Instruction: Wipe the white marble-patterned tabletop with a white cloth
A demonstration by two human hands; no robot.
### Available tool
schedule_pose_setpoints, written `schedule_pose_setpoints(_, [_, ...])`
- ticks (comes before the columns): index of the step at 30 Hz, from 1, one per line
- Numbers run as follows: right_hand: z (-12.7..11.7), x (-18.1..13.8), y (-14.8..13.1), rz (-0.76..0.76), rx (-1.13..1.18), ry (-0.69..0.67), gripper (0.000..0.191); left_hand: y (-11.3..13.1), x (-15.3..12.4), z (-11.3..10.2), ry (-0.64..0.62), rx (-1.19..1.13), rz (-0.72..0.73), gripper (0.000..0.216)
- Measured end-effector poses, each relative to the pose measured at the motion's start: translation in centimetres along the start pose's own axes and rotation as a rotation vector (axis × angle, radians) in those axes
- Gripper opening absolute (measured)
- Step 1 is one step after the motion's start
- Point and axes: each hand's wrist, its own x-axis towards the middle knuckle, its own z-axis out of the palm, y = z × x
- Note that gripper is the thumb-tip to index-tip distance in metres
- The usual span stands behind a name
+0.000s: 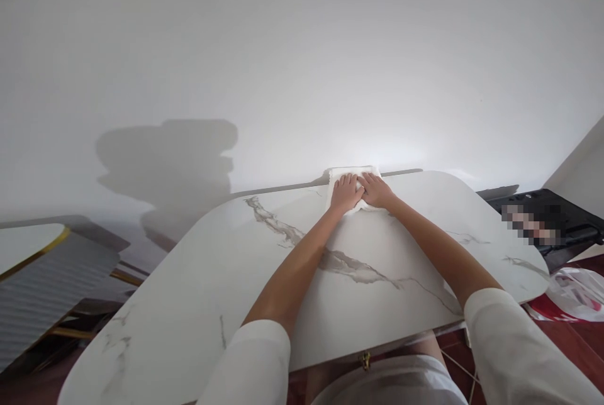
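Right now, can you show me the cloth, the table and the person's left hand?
Cloth (335, 173): head view, on its far left corner.
Table (179, 292): head view, on the bare top, left side.
Left hand (346, 193): head view, on the back of the hand.

Cloth (352, 170), one: white, ruffled at the edge, spread under your left hand (346, 192) and right hand (377, 191), desk's (406, 235) far edge, right of frame centre.

The cloth (352, 170) looks soft and matt, the marble-veined tabletop (387, 244) smooth with a faint gloss, the bag (578, 295) thin, crinkled plastic.
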Motion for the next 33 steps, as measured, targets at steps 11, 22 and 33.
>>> schedule_pose_setpoints(11, [-2.0, -7.2, -4.0, -0.024, -0.002, -0.004, 0.061, 2.5, -7.7, -2.3, -0.050, 0.042, 0.045, 0.054])
schedule_pose_setpoints(22, [-5.3, -15.8, -9.8, -0.030, 0.030, -0.013, 0.061, 5.5, -17.2, -5.5, -0.079, -0.020, 0.028, 0.058])
schedule_pose_setpoints(33, [-7.5, -22.8, -13.8, -0.055, 0.108, -0.036, 0.069, 7.4, -25.4, -7.1, -0.063, -0.061, 0.081, 0.069])
